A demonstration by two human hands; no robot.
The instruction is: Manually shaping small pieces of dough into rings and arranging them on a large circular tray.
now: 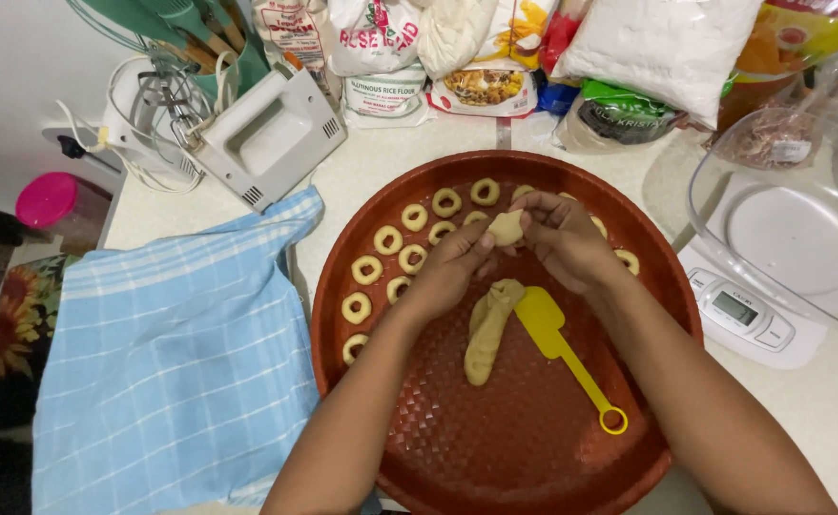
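Observation:
A round brown tray (533, 458) lies in front of me. My left hand (452, 267) and my right hand (562, 238) meet above its far half and pinch a small piece of pale dough (506, 227) between their fingertips. Under the hands lies a long roll of dough (488, 329). Beside that roll rests a yellow plastic scraper (557, 343), its handle pointing toward the near right. Several small dough rings (388, 239) are lined up along the tray's far left side.
A blue checked cloth (180, 362) covers the counter left of the tray. A white hand mixer (261, 133) lies at the far left. Bags of flour and ingredients (385, 57) stand along the back. A clear bowl (791, 219) sits on a white kitchen scale (748, 315) at the right.

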